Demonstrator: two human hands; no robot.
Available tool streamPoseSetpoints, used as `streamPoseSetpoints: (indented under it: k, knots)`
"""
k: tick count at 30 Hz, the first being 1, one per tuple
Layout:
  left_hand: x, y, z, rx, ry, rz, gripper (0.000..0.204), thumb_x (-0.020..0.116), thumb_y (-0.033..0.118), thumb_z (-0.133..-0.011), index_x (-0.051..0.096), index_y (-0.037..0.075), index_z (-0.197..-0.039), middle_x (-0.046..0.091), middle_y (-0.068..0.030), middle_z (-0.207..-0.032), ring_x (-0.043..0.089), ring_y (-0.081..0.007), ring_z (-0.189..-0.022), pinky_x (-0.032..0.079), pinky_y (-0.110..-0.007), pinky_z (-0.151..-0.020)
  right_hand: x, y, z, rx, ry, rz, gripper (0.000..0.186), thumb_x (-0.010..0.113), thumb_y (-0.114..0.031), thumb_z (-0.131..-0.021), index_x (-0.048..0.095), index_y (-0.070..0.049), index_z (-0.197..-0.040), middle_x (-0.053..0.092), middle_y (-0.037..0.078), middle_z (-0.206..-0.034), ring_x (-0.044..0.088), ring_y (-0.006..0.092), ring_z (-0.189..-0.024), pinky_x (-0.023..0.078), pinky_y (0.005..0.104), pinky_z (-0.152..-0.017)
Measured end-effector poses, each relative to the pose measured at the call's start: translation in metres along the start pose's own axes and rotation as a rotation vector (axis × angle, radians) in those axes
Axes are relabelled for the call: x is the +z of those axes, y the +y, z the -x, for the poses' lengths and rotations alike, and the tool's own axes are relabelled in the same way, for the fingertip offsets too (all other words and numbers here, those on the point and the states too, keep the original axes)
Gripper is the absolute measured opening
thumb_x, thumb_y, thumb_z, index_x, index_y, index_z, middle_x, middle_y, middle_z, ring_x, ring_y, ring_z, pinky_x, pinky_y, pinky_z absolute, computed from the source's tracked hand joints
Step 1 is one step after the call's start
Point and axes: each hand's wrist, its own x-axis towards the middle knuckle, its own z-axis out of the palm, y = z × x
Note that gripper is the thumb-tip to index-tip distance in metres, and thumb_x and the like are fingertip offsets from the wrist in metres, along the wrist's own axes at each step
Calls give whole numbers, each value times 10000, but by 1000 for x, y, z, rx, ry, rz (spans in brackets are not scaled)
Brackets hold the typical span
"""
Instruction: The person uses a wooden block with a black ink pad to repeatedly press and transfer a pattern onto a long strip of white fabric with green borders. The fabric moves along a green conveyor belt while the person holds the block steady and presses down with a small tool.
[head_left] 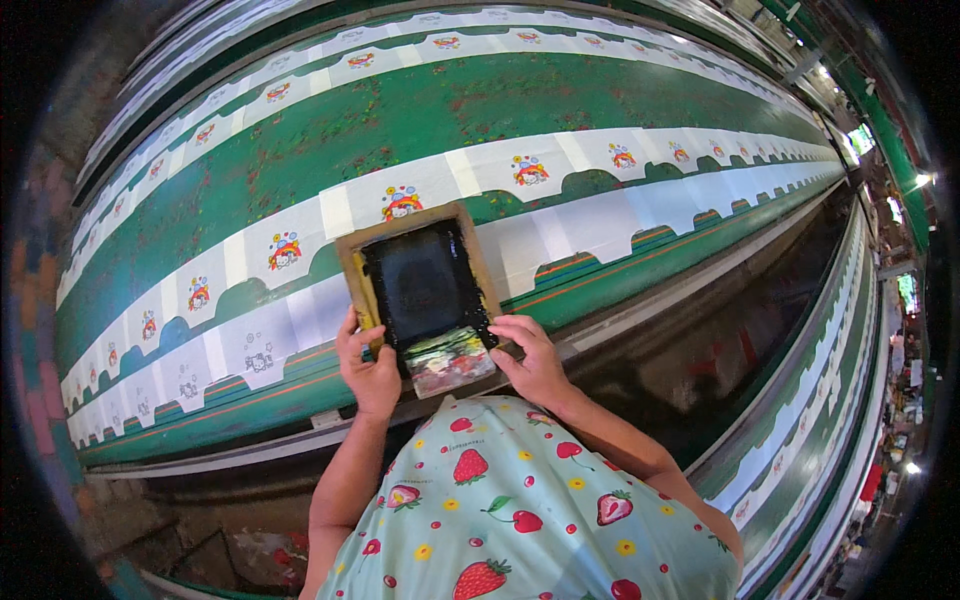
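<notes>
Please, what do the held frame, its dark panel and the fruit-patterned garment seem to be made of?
Frame: probably wood, matt and worn, judging by its stained, yellow-brown bars.
Dark panel: perhaps coated mesh, with glossy patches near the edges; no weave is distinguishable.
Fruit-patterned garment: smooth cloth or thin plastic, slightly shiny; its soft folds suit either.

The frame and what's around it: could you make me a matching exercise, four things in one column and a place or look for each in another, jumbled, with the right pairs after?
Things:
1. Frame
2. Left hand
3. Garment
4. Right hand

Places and looks:
A. Pale green, fruit-printed
B. At the frame's right side
C. Held between both hands
D. At the frame's left side

Right pairs: 1-C, 2-D, 3-A, 4-B
</notes>
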Motion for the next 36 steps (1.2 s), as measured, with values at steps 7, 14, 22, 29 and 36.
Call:
streamPoseSetpoints:
  k: [7,14,22,29,36]
  knots:
    - [114,24,18,-39,27,105,368,694,-148,-789,780,53,-1085,638,-245,-1580,591,-393,-1472,423,-475,-1267,-87,58,-2,9,34,44,373,830,-98,-944,761,-40,-1306,712,166,-1412,650,378,-1348,501,479,-1176]
    - [144,31,22,-127,27,69,352,705,-152,-784,784,52,-1061,640,-240,-1581,603,-373,-1481,448,-438,-1247,-116,51,-8,-311,-120,270,405,853,-109,-901,758,-63,-1291,676,157,-1410,628,406,-1353,516,529,-1152]
    - [146,25,21,-215,5,68,332,715,-141,-801,776,34,-1076,640,-233,-1590,637,-347,-1447,481,-403,-1207,-95,26,-35,-483,-404,509,501,860,-125,-846,735,-74,-1328,681,138,-1334,654,376,-1273,538,478,-1069]
    - [145,26,24,-186,12,38,360,729,-85,-844,776,54,-1173,642,-238,-1575,626,-371,-1445,467,-450,-1231,-115,24,-114,-442,-711,462,308,700,-56,-893,786,-60,-1189,732,134,-1106,705,367,-1109,577,498,-970]
    - [148,22,24,-226,86,257,373,693,-110,-918,755,52,-1248,645,-213,-1571,634,-333,-1413,463,-435,-1228,-88,41,-205,-336,-603,497,316,659,0,-916,802,-64,-1190,750,170,-1107,711,412,-1122,590,520,-990]
